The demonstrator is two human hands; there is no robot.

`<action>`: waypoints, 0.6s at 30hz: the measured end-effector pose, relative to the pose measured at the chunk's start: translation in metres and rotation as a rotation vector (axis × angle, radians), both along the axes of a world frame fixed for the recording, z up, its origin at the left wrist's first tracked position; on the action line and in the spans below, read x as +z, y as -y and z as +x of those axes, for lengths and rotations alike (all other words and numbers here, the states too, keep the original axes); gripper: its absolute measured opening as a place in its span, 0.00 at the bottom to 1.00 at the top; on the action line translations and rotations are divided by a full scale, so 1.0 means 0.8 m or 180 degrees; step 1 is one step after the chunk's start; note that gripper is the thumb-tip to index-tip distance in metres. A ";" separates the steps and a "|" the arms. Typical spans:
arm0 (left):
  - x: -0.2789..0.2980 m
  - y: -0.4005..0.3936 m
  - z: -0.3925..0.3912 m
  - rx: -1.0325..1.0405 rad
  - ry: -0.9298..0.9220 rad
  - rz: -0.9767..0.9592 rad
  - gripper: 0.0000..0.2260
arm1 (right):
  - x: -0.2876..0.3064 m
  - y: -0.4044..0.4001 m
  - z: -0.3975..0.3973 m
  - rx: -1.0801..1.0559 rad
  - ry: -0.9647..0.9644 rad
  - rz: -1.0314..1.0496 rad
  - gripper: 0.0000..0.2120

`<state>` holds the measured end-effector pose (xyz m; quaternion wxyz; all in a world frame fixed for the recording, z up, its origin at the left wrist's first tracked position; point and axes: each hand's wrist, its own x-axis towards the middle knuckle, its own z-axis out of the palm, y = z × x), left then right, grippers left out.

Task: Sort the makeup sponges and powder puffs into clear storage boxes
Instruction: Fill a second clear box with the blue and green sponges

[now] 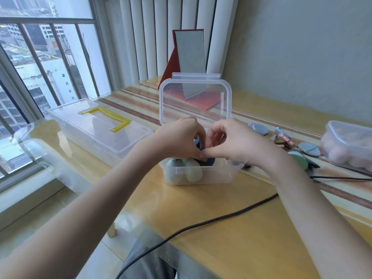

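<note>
Pinching a dark puff [207, 159] over the open box [201, 176], my left hand [181, 137] and right hand [233, 141] grip its soft, light edge; it should squash easily.

On the glass-topped wooden table [231, 228], a red-framed standing mirror [190, 51] sits at the far edge before the white radiator [157, 27], a black cable [201, 223] trails across the near side, and a railed window [40, 57] lies to its left.
</note>
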<state>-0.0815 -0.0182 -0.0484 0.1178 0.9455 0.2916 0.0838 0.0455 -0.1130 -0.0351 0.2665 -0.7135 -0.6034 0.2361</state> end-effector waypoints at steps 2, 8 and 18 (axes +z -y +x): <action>0.005 -0.002 0.003 -0.0025 -0.0080 -0.0111 0.07 | -0.003 0.001 -0.013 0.0228 0.0071 -0.0088 0.09; 0.019 -0.007 0.005 -0.0084 -0.0442 -0.0292 0.13 | -0.016 -0.002 -0.035 0.0174 0.0396 0.0995 0.14; 0.020 -0.013 -0.008 -0.0170 -0.0090 -0.0343 0.07 | -0.032 -0.012 -0.006 0.0597 -0.1102 0.1007 0.14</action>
